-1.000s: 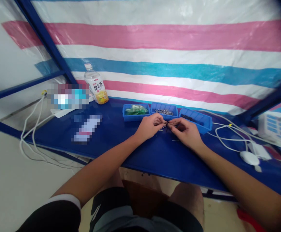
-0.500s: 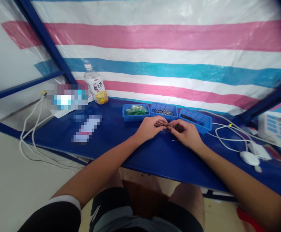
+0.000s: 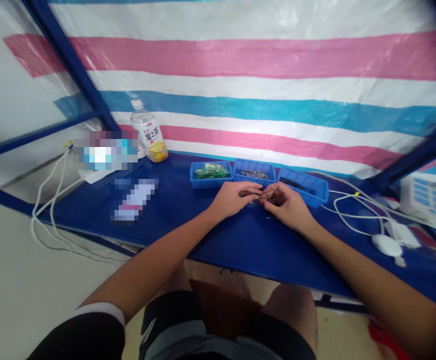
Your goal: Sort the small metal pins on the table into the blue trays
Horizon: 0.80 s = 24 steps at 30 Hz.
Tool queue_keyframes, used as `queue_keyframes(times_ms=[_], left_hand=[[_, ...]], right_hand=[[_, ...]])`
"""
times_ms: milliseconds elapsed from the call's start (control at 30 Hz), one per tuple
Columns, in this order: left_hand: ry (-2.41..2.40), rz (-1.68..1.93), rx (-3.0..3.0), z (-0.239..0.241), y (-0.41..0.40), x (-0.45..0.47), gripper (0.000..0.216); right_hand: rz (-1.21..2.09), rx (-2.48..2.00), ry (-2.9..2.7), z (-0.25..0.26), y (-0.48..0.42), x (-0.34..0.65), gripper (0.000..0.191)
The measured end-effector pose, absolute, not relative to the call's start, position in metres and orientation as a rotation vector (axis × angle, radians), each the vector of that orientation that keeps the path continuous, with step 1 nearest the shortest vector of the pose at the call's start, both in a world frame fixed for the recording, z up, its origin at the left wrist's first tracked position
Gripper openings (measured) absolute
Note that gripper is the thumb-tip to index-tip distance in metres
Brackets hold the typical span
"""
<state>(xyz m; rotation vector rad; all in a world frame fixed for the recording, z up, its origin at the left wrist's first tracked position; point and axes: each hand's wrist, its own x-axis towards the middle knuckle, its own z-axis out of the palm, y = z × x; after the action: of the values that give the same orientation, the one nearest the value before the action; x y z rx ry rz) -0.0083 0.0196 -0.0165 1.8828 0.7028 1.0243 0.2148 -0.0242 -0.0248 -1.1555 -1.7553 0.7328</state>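
My left hand (image 3: 234, 198) and my right hand (image 3: 286, 203) meet fingertip to fingertip over the blue table (image 3: 218, 235), just in front of three small blue trays. Both pinch small dark parts between thumb and fingers; the parts are too small to name. The left tray (image 3: 210, 174) holds green pieces, the middle tray (image 3: 254, 173) holds several thin metal pins, and the right tray (image 3: 303, 186) holds dark pieces. A few loose thin pins lie on the table near my right hand.
A drink bottle (image 3: 148, 132) stands at the back left. White cables (image 3: 49, 210) hang off the left edge. At the right lie white cables (image 3: 353, 207), a white mouse (image 3: 386, 245) and a white power strip (image 3: 430, 200). A striped sheet backs the table.
My hands have stayed together in the same spot; the fingers shifted slightly, with the right hand curling a little more around the small parts.
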Motion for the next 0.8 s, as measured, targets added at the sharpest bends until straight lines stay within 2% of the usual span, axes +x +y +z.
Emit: queue_keyframes(times_ms=[100, 267, 400, 467, 800], left_hand=[[0.687, 1.048, 1.857, -0.016, 0.0188, -0.0073, 0.037], [0.73, 1.114, 1.923, -0.016, 0.0205, -0.0062, 0.04], [0.8, 1.094, 1.997, -0.0154, 0.0197, -0.0074, 0.028], [0.815, 1.077, 2.038, -0.0155, 0.0185, -0.0079, 0.028], [0.741, 1.136, 2.225, -0.0193, 0.0211, -0.0066, 0.028]], right_hand=[[0.677, -1.156, -1.795, -0.0226, -0.0256, 0.213, 0.024], [0.614, -1.131, -1.858, -0.0213, -0.0254, 0.2133, 0.045], [0.485, -1.212, -1.795, -0.0191, -0.0259, 0.2142, 0.022], [0.451, -1.255, -1.76, -0.0177, -0.0263, 0.214, 0.015], [0.403, -1.136, -1.896, -0.0151, -0.0255, 0.2125, 0.014]])
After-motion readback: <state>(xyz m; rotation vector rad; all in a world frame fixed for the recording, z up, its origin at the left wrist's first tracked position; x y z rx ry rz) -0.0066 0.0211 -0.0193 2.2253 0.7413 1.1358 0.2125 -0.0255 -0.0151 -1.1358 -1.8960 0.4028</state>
